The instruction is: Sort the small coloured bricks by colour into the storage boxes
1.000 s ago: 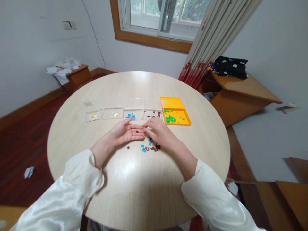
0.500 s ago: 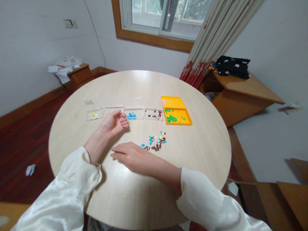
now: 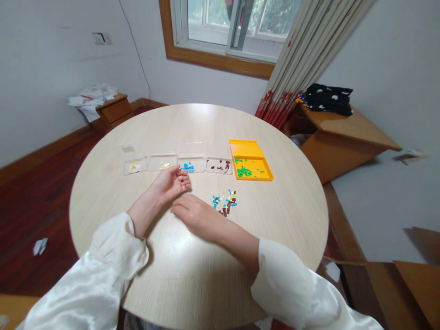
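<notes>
My left hand is palm up over the table, its fingers curled into a cup, with a tiny brown building block showing at the fingers. Just below and to the right, my right hand is palm down with thumb and fingers drawn together. Whatever is between its fingertips is hidden. Beside the right wrist lies a loose pile of small blue, brown and yellow blocks. Beyond the left fingers stands a clear box with blue blocks.
Left of the blue blocks are clear boxes with pale yellow blocks and yellow blocks. To the right are a clear box with brown blocks and an open orange case with green blocks. All stand on a round wooden table.
Both hands have shifted to the right and slightly away from me. The small dark piece under my right fingertips no longer shows on the table. A brown block now shows in my left hand.
</notes>
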`<state>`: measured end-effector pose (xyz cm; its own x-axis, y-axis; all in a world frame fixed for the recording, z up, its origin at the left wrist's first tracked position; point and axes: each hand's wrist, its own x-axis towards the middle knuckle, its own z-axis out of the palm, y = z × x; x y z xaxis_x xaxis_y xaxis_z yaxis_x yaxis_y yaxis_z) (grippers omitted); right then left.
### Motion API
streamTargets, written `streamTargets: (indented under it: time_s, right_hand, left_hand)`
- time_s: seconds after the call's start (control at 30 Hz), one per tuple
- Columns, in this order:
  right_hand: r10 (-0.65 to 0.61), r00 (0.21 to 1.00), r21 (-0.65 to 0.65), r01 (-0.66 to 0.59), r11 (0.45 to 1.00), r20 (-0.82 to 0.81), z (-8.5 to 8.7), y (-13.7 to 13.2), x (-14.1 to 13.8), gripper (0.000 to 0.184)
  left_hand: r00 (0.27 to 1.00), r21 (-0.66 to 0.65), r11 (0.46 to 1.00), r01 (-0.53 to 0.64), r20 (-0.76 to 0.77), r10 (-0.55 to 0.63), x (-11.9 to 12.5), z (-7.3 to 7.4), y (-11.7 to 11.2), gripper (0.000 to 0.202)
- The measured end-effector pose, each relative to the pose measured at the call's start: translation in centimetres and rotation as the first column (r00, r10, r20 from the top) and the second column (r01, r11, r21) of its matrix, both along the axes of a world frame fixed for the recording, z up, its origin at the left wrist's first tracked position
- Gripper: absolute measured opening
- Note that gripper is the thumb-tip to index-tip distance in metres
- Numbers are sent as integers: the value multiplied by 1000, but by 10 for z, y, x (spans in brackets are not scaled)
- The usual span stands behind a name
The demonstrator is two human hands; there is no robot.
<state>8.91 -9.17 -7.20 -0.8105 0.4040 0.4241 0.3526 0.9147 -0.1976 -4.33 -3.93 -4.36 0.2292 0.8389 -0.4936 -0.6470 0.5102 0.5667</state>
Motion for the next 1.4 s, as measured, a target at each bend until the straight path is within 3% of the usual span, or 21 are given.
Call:
streamTargets:
  time_s: [0.13, 0.27, 0.47, 0.57, 0.73, 0.9, 1.07, 1.2, 1.3, 1.4]
  right_hand:
    - [-156, 959, -13, 157, 987, -238, 0, 20, 15, 23]
    - [-260, 943, -87, 247, 965, -206, -3, 29, 24, 23]
    - [-253, 956, -170, 227, 959, -148, -1, 27, 23, 30]
    - [-311, 935, -163, 285, 945, -169, 3, 33, 30, 30]
    - [-556, 810, -179, 528, 830, -187, 7, 58, 65, 27]
    - [-699, 714, -243, 670, 702, -49, 8, 73, 95, 21]
    - [-702, 709, -288, 689, 665, 74, 17, 69, 98, 21]
    - [-598, 772, -354, 632, 689, 213, 27, 65, 99, 19]
    - [-509, 812, -425, 583, 693, 284, 31, 62, 103, 18]
    - [-484, 815, -459, 579, 674, 317, 33, 60, 106, 16]
  left_hand:
    - [990, -17, 990, 138, 41, -137, 4, -4, -3, 38]
    - [965, 9, 969, 248, 81, -248, 9, -11, -5, 34]
    - [981, 6, 982, 191, 26, -191, 9, -11, -4, 40]
    - [992, 25, 992, 120, 27, -121, 8, -4, -3, 40]
    - [999, 100, 995, 16, -34, -12, 16, 12, 9, 54]
    - [994, 244, 970, -3, -107, 30, 45, 20, 38, 58]
    - [975, 334, 943, 14, -212, 61, 71, 11, 58, 57]
    - [960, 354, 935, -9, -258, 107, 76, 4, 61, 51]
    - [939, 345, 938, -30, -311, 145, 74, 0, 59, 36]
    - [894, 364, 931, 22, -425, 145, 69, -2, 53, 14]
